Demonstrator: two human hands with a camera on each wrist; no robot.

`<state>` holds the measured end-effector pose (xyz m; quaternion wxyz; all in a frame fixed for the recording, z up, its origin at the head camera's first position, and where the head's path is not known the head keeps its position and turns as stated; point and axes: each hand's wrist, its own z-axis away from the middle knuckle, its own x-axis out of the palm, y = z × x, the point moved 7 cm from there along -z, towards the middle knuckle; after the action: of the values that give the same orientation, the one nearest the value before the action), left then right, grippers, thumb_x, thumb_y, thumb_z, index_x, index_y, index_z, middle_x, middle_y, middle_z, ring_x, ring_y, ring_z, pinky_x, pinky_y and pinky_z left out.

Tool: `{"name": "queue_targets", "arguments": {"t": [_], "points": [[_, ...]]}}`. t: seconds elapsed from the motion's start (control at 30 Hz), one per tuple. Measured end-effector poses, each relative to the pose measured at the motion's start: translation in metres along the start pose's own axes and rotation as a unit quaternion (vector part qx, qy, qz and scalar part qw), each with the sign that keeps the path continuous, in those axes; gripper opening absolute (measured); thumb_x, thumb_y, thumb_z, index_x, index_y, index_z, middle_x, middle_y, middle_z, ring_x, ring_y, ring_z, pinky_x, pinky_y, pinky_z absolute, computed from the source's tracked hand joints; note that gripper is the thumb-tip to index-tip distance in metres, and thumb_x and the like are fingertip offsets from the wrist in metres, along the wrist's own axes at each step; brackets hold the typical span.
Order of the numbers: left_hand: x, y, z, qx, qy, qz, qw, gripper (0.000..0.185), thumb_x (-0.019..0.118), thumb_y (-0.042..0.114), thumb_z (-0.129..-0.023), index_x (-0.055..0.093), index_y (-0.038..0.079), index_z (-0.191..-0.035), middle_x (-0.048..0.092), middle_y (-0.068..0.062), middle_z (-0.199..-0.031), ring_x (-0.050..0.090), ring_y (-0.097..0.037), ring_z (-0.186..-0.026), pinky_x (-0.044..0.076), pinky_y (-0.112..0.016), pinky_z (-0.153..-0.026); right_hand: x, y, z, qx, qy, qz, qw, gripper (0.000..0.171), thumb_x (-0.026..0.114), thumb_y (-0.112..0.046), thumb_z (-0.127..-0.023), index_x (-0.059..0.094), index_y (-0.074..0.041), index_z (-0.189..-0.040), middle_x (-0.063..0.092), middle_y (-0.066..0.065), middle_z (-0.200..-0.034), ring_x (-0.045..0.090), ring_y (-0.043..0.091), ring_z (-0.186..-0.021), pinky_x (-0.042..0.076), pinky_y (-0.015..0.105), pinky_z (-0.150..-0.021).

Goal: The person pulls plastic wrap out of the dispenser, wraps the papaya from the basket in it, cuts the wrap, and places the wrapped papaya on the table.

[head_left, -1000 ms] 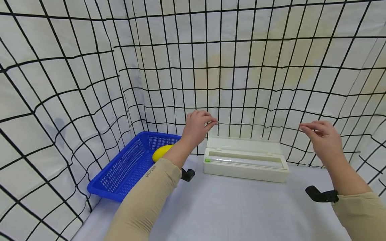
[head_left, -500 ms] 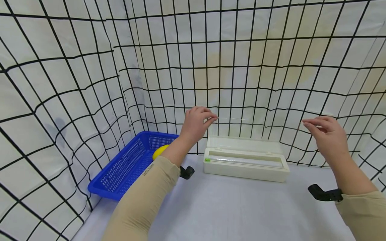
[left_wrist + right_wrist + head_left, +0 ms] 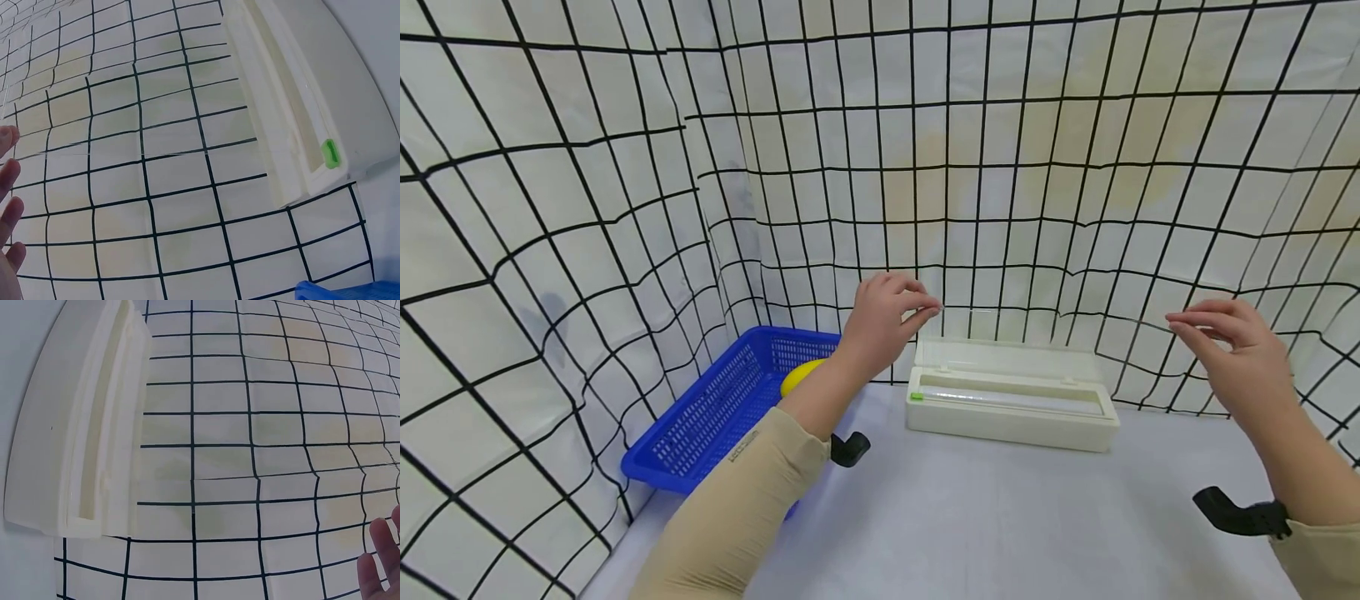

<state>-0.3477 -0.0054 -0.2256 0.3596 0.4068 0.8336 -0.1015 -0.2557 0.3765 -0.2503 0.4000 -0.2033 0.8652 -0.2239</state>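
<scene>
My left hand [image 3: 883, 325] pinches the corner of a sheet of clear cling film [image 3: 977, 311] between thumb and fingers. The film is nearly invisible, showing only as faint glinting lines in the head and left wrist views. Across from it, my right hand [image 3: 1232, 346] pinches the opposite side, thumb against fingertips. Both hands are raised, wide apart, on either side of a white cling film dispenser [image 3: 1015, 427]. Its lid [image 3: 1007, 357] is flipped back, and a film roll [image 3: 1015, 401] lies inside. A green slide cutter [image 3: 330, 154] sits at the dispenser's left end.
A blue plastic basket [image 3: 700, 467] stands at the left, partly behind my left forearm. Inside it lies a smooth yellow rounded object [image 3: 797, 377], half hidden by the arm. White cloth covers the table [image 3: 1000, 517], and black wire mesh [image 3: 947, 167] rises behind and at the sides.
My right hand has moved a little to the right, widening the gap between the hands. Both hands rose slightly, then came down again. The dispenser stays in place.
</scene>
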Motion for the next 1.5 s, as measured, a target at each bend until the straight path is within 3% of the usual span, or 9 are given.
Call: {"name": "queue_targets", "arguments": {"t": [0.33, 0.43, 0.57, 0.7, 0.8, 0.93, 1.2, 1.33, 1.5], "points": [[-0.018, 0.028, 0.021, 0.046, -0.013, -0.002, 0.9988, 0.013, 0.073, 0.025, -0.091, 0.079, 0.023, -0.102, 0.066, 0.004, -0.106, 0.053, -0.021, -0.109, 0.039, -0.042, -0.098, -0.013, 0.001, 0.025, -0.024, 0.001, 0.033, 0.999, 0.032, 0.057, -0.026, -0.102, 0.070, 0.001, -0.113, 0.049, 0.011, -0.127, 0.037, 0.029, -0.117, 0.028, 0.020, -0.076], [-0.022, 0.036, 0.029, 0.064, -0.013, -0.002, 0.9979, 0.012, 0.073, 0.025, -0.091, 0.080, 0.024, -0.102, 0.066, 0.005, -0.105, 0.053, -0.020, -0.108, 0.040, -0.042, -0.098, -0.016, 0.004, 0.033, -0.025, -0.005, 0.031, 0.999, 0.031, 0.058, -0.023, -0.101, 0.070, 0.003, -0.113, 0.048, 0.015, -0.128, 0.036, 0.032, -0.120, 0.034, 0.022, -0.096], [-0.026, 0.047, 0.040, 0.085, -0.020, 0.001, 0.9962, 0.010, 0.074, 0.025, -0.090, 0.080, 0.025, -0.099, 0.066, 0.005, -0.103, 0.052, -0.019, -0.111, 0.040, -0.042, -0.097, -0.021, 0.008, 0.046, -0.044, -0.008, 0.012, 0.999, 0.025, 0.063, -0.018, -0.099, 0.071, 0.003, -0.109, 0.048, -0.012, -0.124, 0.036, 0.007, -0.124, 0.025, 0.017, -0.107], [-0.029, 0.054, 0.052, 0.099, -0.038, 0.010, 0.9943, 0.008, 0.075, 0.025, -0.090, 0.080, 0.025, -0.096, 0.065, 0.007, -0.101, 0.051, -0.019, -0.113, 0.040, -0.041, -0.097, -0.025, 0.007, 0.057, -0.082, -0.022, -0.012, 0.996, 0.014, 0.068, -0.011, -0.095, 0.073, 0.001, -0.101, 0.041, -0.032, -0.117, 0.031, -0.015, -0.114, 0.021, -0.001, -0.089], [-0.030, 0.058, 0.063, 0.113, -0.054, 0.009, 0.9920, 0.008, 0.076, 0.026, -0.088, 0.080, 0.025, -0.095, 0.065, 0.008, -0.100, 0.052, -0.019, -0.111, 0.041, -0.040, -0.098, -0.027, 0.004, 0.065, -0.108, -0.050, -0.035, 0.992, 0.007, 0.071, -0.003, -0.090, 0.074, -0.005, -0.095, 0.048, -0.031, -0.115, 0.036, -0.015, -0.114, 0.025, -0.003, -0.086], [-0.028, 0.064, 0.078, 0.132, -0.087, 0.007, 0.9874, 0.010, 0.078, 0.026, -0.087, 0.080, 0.025, -0.096, 0.066, 0.009, -0.098, 0.055, -0.017, -0.109, 0.043, -0.037, -0.097, -0.028, 0.002, 0.076, -0.136, -0.098, -0.057, 0.984, 0.025, 0.073, 0.008, -0.083, 0.076, -0.016, -0.091, 0.058, -0.025, -0.114, 0.043, -0.012, -0.114, 0.028, -0.001, -0.087], [-0.018, 0.074, 0.115, 0.125, -0.171, 0.030, 0.9767, 0.010, 0.075, 0.029, -0.090, 0.080, 0.029, -0.099, 0.068, 0.013, -0.093, 0.057, -0.009, -0.101, 0.044, -0.030, -0.092, -0.023, 0.006, 0.099, -0.170, -0.165, -0.011, 0.972, 0.040, 0.082, 0.005, -0.073, 0.075, -0.030, -0.092, 0.070, -0.014, -0.098, 0.056, -0.011, -0.098, 0.035, 0.002, -0.081], [-0.010, 0.076, 0.134, 0.135, -0.197, 0.047, 0.9700, 0.010, 0.074, 0.027, -0.091, 0.079, 0.029, -0.100, 0.067, 0.013, -0.092, 0.058, -0.007, -0.097, 0.044, -0.029, -0.092, -0.011, 0.015, 0.111, -0.167, -0.230, 0.014, 0.959, 0.033, 0.083, -0.006, -0.077, 0.074, -0.035, -0.092, 0.070, -0.017, -0.093, 0.059, -0.005, -0.089, 0.042, 0.008, -0.070], [0.005, 0.079, 0.154, 0.152, -0.233, 0.047, 0.9594, 0.011, 0.072, 0.027, -0.092, 0.079, 0.031, -0.100, 0.066, 0.016, -0.091, 0.058, -0.005, -0.095, 0.043, -0.027, -0.091, 0.009, 0.021, 0.132, -0.213, -0.336, -0.051, 0.916, 0.031, 0.076, -0.002, -0.084, 0.072, -0.030, -0.098, 0.069, -0.016, -0.094, 0.062, 0.003, -0.085, 0.047, 0.014, -0.067]]}}
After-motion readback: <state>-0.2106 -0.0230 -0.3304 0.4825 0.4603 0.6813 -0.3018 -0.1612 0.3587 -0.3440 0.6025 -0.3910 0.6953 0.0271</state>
